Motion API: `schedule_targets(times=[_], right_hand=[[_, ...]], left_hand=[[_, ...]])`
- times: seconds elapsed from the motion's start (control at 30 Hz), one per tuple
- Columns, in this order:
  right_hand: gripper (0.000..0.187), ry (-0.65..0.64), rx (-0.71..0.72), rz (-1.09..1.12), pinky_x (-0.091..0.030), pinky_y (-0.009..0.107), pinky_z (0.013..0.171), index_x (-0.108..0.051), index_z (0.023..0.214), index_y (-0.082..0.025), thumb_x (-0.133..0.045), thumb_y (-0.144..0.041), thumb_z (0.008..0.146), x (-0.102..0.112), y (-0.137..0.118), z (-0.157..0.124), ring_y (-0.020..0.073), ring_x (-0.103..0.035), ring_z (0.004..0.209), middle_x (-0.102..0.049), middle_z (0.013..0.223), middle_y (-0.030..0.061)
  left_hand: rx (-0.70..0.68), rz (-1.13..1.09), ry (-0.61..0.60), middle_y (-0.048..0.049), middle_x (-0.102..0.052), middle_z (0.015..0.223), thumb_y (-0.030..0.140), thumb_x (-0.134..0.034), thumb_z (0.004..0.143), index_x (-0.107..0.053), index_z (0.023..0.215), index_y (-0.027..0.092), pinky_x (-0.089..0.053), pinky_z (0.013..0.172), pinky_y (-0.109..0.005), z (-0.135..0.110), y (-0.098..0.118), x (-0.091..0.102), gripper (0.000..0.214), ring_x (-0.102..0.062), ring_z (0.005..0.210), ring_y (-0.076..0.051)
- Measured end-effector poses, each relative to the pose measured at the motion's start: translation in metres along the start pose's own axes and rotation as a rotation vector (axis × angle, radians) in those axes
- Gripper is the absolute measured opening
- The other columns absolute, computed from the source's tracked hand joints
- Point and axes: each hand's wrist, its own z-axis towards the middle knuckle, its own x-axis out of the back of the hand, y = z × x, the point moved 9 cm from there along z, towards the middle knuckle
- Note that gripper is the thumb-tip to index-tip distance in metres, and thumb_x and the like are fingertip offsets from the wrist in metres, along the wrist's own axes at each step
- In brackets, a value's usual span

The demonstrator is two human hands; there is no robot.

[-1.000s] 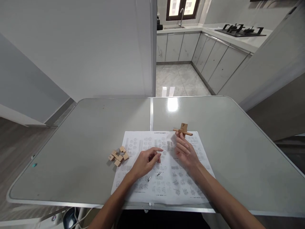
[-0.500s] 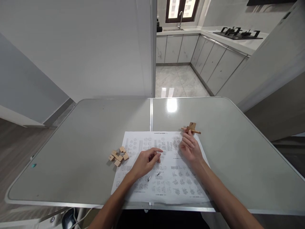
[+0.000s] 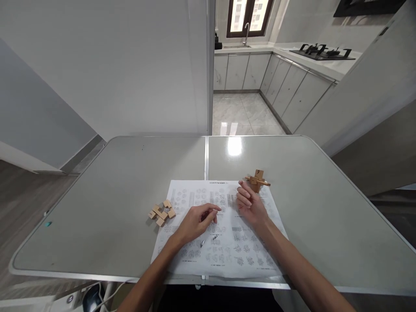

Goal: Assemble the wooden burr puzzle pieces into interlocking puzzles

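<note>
My right hand [image 3: 249, 206] is over the far right part of a printed instruction sheet [image 3: 227, 247]. Its thumb and forefinger reach a small wooden cross-shaped puzzle [image 3: 258, 180], which sits low at the sheet's far right corner; the other fingers are curled to the left. My left hand [image 3: 196, 222] rests on the sheet and holds nothing, its fingers loosely bent and the forefinger stretched out to the right. A cluster of loose light wooden puzzle pieces [image 3: 161, 212] lies on the table just left of the sheet, a short way from my left hand.
The grey folding table [image 3: 130, 173] has a centre seam and a metal rim. A small teal object [image 3: 47, 224] lies near its left edge. Beyond it are a white wall and a doorway into a kitchen with cabinets [image 3: 260, 69].
My right hand has drawn back left and towards me with the wooden cross puzzle, which is now lower, at the sheet's corner. My left hand has hardly moved.
</note>
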Motion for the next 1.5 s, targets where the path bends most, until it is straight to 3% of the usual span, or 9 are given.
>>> schedule_targets(times=[0.1, 0.23, 0.33, 0.4, 0.5, 0.6, 1.0, 1.2, 1.5], right_hand=[[0.021, -0.009, -0.044, -0.078, -0.037, 0.013, 0.039, -0.063, 0.097, -0.021, -0.081, -0.03, 0.093, -0.003, 0.009, -0.002, 0.0042, -0.034, 0.041, -0.045, 0.059, -0.0123], [0.025, -0.017, -0.084, -0.173, -0.035, 0.015, 0.04, -0.065, 0.096, -0.019, -0.086, -0.031, 0.089, -0.011, 0.017, -0.006, 0.0049, -0.039, 0.045, -0.049, 0.061, -0.0091], [0.027, -0.023, -0.097, -0.23, -0.034, 0.017, 0.041, -0.065, 0.092, -0.019, -0.088, -0.033, 0.087, -0.015, 0.019, -0.008, 0.0052, -0.039, 0.046, -0.05, 0.062, -0.0076], [0.028, -0.026, -0.101, -0.256, -0.033, 0.018, 0.042, -0.065, 0.091, -0.019, -0.089, -0.034, 0.086, -0.016, 0.019, -0.008, 0.0053, -0.038, 0.046, -0.05, 0.062, -0.0072], [0.029, -0.028, -0.103, -0.277, -0.033, 0.018, 0.042, -0.065, 0.09, -0.019, -0.089, -0.036, 0.086, -0.016, 0.019, -0.008, 0.0053, -0.038, 0.047, -0.049, 0.063, -0.0069], [0.03, -0.031, -0.103, -0.288, -0.033, 0.019, 0.043, -0.065, 0.09, -0.019, -0.089, -0.037, 0.086, -0.015, 0.019, -0.007, 0.0054, -0.038, 0.047, -0.049, 0.064, -0.0069], [0.035, -0.032, -0.112, -0.327, -0.034, 0.021, 0.043, -0.063, 0.09, -0.02, -0.09, -0.042, 0.084, -0.012, 0.02, -0.005, 0.0073, -0.04, 0.049, -0.049, 0.065, -0.0065], [0.035, -0.043, -0.102, -0.385, -0.033, 0.022, 0.045, -0.063, 0.091, -0.021, -0.087, -0.045, 0.086, -0.014, 0.019, -0.006, 0.0077, -0.04, 0.049, -0.05, 0.065, -0.006], [0.035, -0.049, 0.069, -0.624, -0.033, 0.026, 0.049, -0.061, 0.093, -0.023, -0.077, -0.054, 0.092, -0.019, 0.007, -0.006, 0.0104, -0.04, 0.049, -0.049, 0.061, -0.0073]], left_hand=[[-0.066, 0.153, 0.058, -0.0008, -0.076, 0.083, 0.034, -0.05, 0.109, -0.073, 0.118, 0.022, -0.046, 0.063, -0.025, -0.011, 0.008, 0.016, 0.027, -0.061, 0.065, -0.014], [-0.192, 0.482, 0.359, -0.0056, -0.075, 0.099, 0.028, -0.056, 0.106, -0.071, 0.117, 0.024, -0.053, 0.09, -0.038, -0.039, 0.019, 0.057, 0.019, -0.068, 0.094, -0.023], [-0.075, 0.709, 0.636, -0.014, -0.066, 0.123, 0.037, -0.066, 0.099, -0.068, 0.126, 0.024, -0.051, 0.102, -0.053, -0.067, 0.007, 0.091, 0.03, -0.06, 0.118, -0.034], [0.05, 0.785, 0.717, -0.018, -0.059, 0.136, 0.046, -0.072, 0.094, -0.061, 0.136, 0.022, -0.047, 0.108, -0.06, -0.083, -0.01, 0.105, 0.05, -0.054, 0.128, -0.04], [0.183, 0.792, 0.666, -0.0192, -0.054, 0.147, 0.058, -0.073, 0.09, -0.047, 0.15, 0.021, -0.041, 0.114, -0.065, -0.095, -0.038, 0.112, 0.075, -0.049, 0.138, -0.043], [0.218, 0.766, 0.597, -0.0182, -0.059, 0.145, 0.064, -0.069, 0.09, -0.044, 0.151, 0.021, -0.043, 0.113, -0.063, -0.099, -0.055, 0.113, 0.079, -0.053, 0.135, -0.042], [0.134, 0.755, 0.569, -0.0132, -0.071, 0.127, 0.059, -0.071, 0.093, -0.056, 0.14, 0.023, -0.053, 0.1, -0.053, -0.092, -0.058, 0.123, 0.061, -0.067, 0.114, -0.036], [-0.083, 0.719, 0.528, -0.0124, -0.072, 0.126, 0.053, -0.076, 0.093, -0.056, 0.138, 0.024, -0.054, 0.097, -0.049, -0.067, -0.031, 0.104, 0.058, -0.068, 0.111, -0.033], [-0.345, 0.595, 0.187, -0.0091, -0.073, 0.126, 0.052, -0.083, 0.088, -0.05, 0.143, 0.027, -0.054, 0.094, -0.045, 0.015, 0.011, 0.025, 0.069, -0.069, 0.113, -0.031]])
